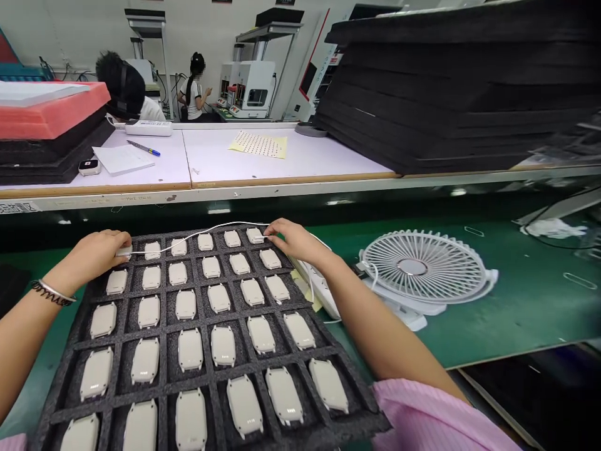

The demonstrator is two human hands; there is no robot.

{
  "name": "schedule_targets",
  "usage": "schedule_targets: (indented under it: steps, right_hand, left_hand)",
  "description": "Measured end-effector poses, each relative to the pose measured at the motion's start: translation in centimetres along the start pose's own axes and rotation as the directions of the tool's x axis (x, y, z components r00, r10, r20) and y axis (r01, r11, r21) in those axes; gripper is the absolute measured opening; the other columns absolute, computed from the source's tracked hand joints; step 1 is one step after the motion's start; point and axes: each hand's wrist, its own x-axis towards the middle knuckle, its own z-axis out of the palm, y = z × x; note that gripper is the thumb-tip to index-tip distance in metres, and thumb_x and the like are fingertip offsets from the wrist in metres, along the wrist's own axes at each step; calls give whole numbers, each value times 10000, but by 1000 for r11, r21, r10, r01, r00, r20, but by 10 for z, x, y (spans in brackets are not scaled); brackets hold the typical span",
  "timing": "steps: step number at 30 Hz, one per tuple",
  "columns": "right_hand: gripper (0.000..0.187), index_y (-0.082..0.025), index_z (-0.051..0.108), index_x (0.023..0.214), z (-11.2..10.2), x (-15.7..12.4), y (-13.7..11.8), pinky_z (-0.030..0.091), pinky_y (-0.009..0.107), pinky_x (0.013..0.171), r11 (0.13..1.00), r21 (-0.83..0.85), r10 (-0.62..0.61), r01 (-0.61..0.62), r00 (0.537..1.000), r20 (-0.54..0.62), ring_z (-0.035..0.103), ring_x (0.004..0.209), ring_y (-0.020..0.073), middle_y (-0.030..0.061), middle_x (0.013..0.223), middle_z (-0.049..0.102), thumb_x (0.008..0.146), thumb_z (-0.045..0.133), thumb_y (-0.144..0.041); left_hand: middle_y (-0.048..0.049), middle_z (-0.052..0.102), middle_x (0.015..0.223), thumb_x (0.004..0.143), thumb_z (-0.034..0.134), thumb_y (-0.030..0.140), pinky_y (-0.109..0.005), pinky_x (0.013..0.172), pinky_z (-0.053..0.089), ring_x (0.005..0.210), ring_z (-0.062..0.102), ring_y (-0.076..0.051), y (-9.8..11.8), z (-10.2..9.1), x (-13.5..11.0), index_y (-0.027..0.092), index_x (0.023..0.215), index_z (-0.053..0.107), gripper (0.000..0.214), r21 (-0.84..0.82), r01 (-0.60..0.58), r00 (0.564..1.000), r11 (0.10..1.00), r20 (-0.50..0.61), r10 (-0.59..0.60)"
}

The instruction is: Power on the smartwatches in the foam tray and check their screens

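Note:
A black foam tray (164, 369) holds rows of pale watch cases (190, 349), backs facing up, one per compartment. My left hand (96, 254) is at the tray's back left corner, its fingers closed around a pale watch case (124, 252). A thin white cable (206, 229) runs from beside those fingertips along the back row and past my right hand. At the back right corner, my right hand (295, 241) pinches a small white cable end (263, 237) against the watch case (254, 235) there. The fingertips partly hide both contact points.
A white fan (422, 266) lies on the green bench right of the tray, near a power strip (322, 288). The shelf (211, 169) behind carries black foam stacks (422, 94), a pen (143, 148) and a dotted yellow sheet (260, 144). Two people sit beyond.

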Motion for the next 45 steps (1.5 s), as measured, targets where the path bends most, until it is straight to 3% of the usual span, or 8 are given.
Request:
schedule_targets:
  steps: [5, 11, 16, 19, 25, 36, 42, 45]
  right_hand:
    - [301, -176, 619, 1165, 2, 16, -13, 447, 514, 996, 993, -95, -55, 73, 982, 181, 553, 1224, 346, 168, 1305, 607, 884, 542, -253]
    - [260, -168, 661, 1061, -6, 33, -18, 474, 452, 940, 995, -62, -66, 84, 965, 253, 632, 1089, 324, 145, 1149, 696, 855, 582, -304]
    - [556, -176, 671, 1171, -20, 30, -14, 493, 371, 917, 949, 291, -1, -122, 921, 389, 650, 988, 252, 107, 1152, 710, 905, 472, -623]
    - [652, -174, 691, 1166, -20, 36, -16, 487, 363, 922, 937, 301, 18, -176, 887, 462, 641, 973, 249, 99, 1157, 713, 861, 476, -708]
    - [452, -144, 707, 976, -16, 54, -34, 476, 327, 803, 982, 3, 174, -189, 909, 378, 644, 849, 248, 121, 929, 721, 985, 390, -466]
    - [304, -136, 727, 1006, -9, 62, -43, 471, 286, 831, 964, -152, 259, -219, 906, 334, 657, 972, 261, 154, 1041, 733, 1003, 445, -250]
    - [277, -155, 739, 1090, -6, 61, -50, 477, 306, 900, 980, -115, 187, -165, 957, 221, 649, 1043, 257, 122, 1134, 715, 949, 502, -188]
    - [260, -185, 746, 1101, -2, 57, -57, 488, 320, 883, 999, -33, 37, -30, 973, 229, 648, 992, 237, 99, 1099, 698, 939, 552, -248]
  left_hand:
    - [-90, 756, 924, 725, 540, 677, -368, 765, 513, 875, 688, -325, -13, -12, 0, 215, 969, 694, 545, -254, 146, 989, 956, 3, -150]
    - [-50, 773, 1009, 704, 569, 738, -338, 875, 525, 979, 680, -298, -26, -6, -1, 215, 1002, 751, 628, -514, 195, 981, 835, 120, -155]
    - [-39, 755, 904, 728, 522, 757, -332, 816, 540, 909, 668, -278, -26, 2, 0, 220, 898, 766, 614, -527, 229, 973, 818, 146, -178]
    - [-45, 732, 816, 709, 538, 761, -337, 766, 543, 841, 656, -274, -28, 6, 4, 214, 794, 754, 593, -526, 252, 967, 813, 157, -198]
    - [-58, 758, 883, 643, 531, 809, -378, 815, 544, 873, 660, -303, -28, 3, 10, 210, 775, 756, 653, -524, 250, 966, 815, 195, -171]
    - [-42, 774, 930, 558, 621, 814, -376, 907, 535, 990, 662, -328, -35, 1, 16, 250, 825, 774, 643, -541, 292, 949, 788, 267, -169]
    - [-75, 741, 824, 589, 645, 709, -366, 771, 517, 831, 660, -289, -19, -1, 15, 198, 810, 716, 561, -522, 278, 944, 807, -7, -329]
    - [-63, 735, 831, 683, 617, 647, -324, 720, 497, 805, 652, -251, 5, 1, 15, 196, 850, 718, 491, -549, 148, 978, 823, -45, -206]
